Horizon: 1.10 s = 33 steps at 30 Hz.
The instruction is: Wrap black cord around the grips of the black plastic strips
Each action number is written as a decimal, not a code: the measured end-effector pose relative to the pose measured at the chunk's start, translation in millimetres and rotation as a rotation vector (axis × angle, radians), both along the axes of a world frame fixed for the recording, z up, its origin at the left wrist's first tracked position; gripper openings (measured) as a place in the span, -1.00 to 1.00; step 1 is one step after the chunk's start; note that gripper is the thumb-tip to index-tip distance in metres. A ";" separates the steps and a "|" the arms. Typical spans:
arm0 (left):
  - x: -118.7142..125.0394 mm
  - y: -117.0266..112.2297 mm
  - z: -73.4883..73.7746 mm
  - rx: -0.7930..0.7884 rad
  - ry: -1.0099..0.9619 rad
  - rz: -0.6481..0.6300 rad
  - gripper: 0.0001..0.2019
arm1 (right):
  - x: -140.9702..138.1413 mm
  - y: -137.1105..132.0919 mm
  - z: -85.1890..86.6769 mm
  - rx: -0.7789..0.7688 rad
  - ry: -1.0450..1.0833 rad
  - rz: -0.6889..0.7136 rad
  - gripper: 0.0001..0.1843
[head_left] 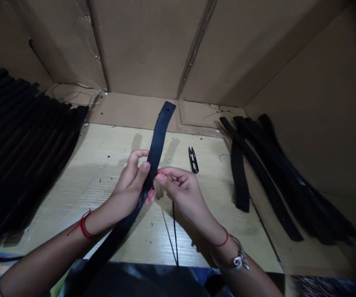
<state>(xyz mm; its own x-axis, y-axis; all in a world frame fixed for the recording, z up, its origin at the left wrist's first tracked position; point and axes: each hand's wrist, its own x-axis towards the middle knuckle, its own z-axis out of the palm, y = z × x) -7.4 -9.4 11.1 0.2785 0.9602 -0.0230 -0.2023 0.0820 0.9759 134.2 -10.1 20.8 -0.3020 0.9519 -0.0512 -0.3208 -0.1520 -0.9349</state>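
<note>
A long black strap (162, 128) runs from the middle of the table down toward my lap, with a small hole near its far end. My left hand (131, 181) is closed around it, the thumb lying on its upper face and the fingers behind. At the strap's right edge, my right hand (181, 185) pinches with thumb and index finger. A thin black cord (174, 231) hangs from beneath that hand to the table's front edge; the tip of the pinch is too small to make out clearly. Black thread snips (193, 160) lie on the table to the right.
Many black straps (26, 156) are stacked in rows at the left. Several more straps (267, 177) lie in a loose pile at the right. Cardboard walls (147, 49) enclose the back and right of the pale wooden table (110, 140). Loose thread lies along the back.
</note>
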 end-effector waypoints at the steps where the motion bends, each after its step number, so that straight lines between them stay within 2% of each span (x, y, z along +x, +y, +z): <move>1: -0.5 0.5 -0.2 -0.010 -0.050 -0.052 -0.62 | 0.3 -0.3 -1.3 0.017 0.011 0.011 -0.83; 4: 0.1 1.5 0.6 -0.074 -0.177 -0.177 -0.58 | 1.9 -1.7 -3.6 0.049 0.026 0.078 -0.83; 7: 2.4 2.4 2.2 -0.151 -0.279 -0.236 -0.45 | 3.5 -3.0 -2.9 0.002 0.031 0.094 -0.80; 10: 3.1 4.3 2.7 -0.224 -0.319 -0.237 -0.50 | 4.7 -3.0 -0.7 -0.017 -0.023 -0.026 -0.74; 14: 1.7 5.2 1.8 -0.310 -0.257 -0.240 -0.70 | 7.4 -0.3 0.9 0.083 -0.145 -0.248 -0.80; 17: 1.7 2.3 2.6 -0.321 -0.227 -0.267 -0.68 | 11.3 3.8 -0.5 0.111 -0.198 -0.343 -0.81; 23: 1.3 -6.5 8.9 -0.354 -0.300 -0.265 -0.57 | 14.9 9.8 -2.6 0.007 -0.054 -0.129 -0.68; 27: 1.5 -7.3 9.6 -0.371 -0.388 -0.344 -0.53 | 13.3 6.7 -1.4 -0.011 -0.029 -0.020 -0.67; 31: 2.3 -5.5 9.4 -0.414 -0.517 -0.524 -0.45 | 11.6 1.4 -1.3 0.050 -0.054 -0.036 -0.66; 33: 2.3 -4.9 9.3 -0.385 -0.466 -0.523 -0.44 | 9.7 -0.8 -0.7 0.085 -0.098 -0.096 -0.62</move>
